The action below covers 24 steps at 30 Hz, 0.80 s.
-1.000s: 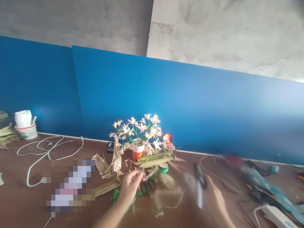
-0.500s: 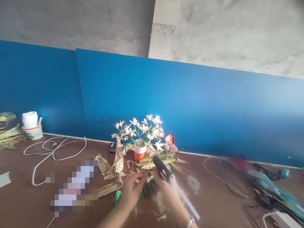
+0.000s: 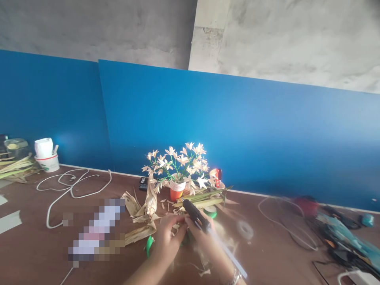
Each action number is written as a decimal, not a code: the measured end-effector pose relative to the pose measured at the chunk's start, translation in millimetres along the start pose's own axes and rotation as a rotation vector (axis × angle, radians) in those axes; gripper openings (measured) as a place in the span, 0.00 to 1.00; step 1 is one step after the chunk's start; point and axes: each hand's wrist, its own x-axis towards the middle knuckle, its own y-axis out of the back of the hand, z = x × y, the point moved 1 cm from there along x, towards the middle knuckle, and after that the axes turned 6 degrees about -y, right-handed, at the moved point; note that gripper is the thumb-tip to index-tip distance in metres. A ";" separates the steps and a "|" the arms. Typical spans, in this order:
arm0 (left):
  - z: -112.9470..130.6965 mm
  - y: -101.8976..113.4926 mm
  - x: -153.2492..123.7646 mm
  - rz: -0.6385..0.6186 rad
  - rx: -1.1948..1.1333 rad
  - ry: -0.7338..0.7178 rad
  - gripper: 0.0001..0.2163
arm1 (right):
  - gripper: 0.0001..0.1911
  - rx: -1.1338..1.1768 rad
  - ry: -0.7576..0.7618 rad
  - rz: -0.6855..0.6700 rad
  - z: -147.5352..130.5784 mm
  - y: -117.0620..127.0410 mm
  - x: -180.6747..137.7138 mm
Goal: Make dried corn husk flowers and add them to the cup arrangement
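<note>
A black hot glue gun [image 3: 196,215], with a long whitish glue stick [image 3: 230,255] trailing from its back, is gripped in my right hand [image 3: 209,241]. My left hand [image 3: 168,235] has its thumb and fingers pinched together beside it; the small piece there is hidden. The fingertips of both hands meet or nearly meet. Just beyond them stands an orange-and-white paper cup [image 3: 177,192] with pale star-shaped flowers [image 3: 182,160] on green stems. A roll of green tape [image 3: 150,245] shows left of my left wrist, and another green roll [image 3: 211,213] lies behind the gun.
Dry husks [image 3: 148,206] and green leaf strips [image 3: 204,198] lie around the cup. White cables [image 3: 71,190] and a pixelated object [image 3: 96,231] are at left. A clear tape roll [image 3: 245,229] and a teal bag [image 3: 341,233] sit at right. A blue partition [image 3: 237,130] closes the back.
My right hand has moved the glue gun slightly left, closer to my left fingertips. The small pale piece seen at my fingers is now mostly covered. The view has shifted a little.
</note>
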 end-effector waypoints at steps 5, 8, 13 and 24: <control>6.3 1.7 0.5 -0.005 0.134 -0.046 0.08 | 0.11 0.018 -0.019 0.004 5.5 -3.9 0.1; 11.6 2.2 1.2 -0.020 0.107 -0.031 0.10 | 0.10 0.021 0.005 0.028 1.8 -4.5 -1.8; 13.2 -0.1 1.8 -0.062 -0.047 0.049 0.12 | 0.10 0.004 -0.026 0.016 -0.7 -5.1 -1.7; 11.7 1.2 1.9 -0.043 0.029 0.024 0.08 | 0.10 -0.008 -0.012 -0.001 -3.4 -0.5 -1.5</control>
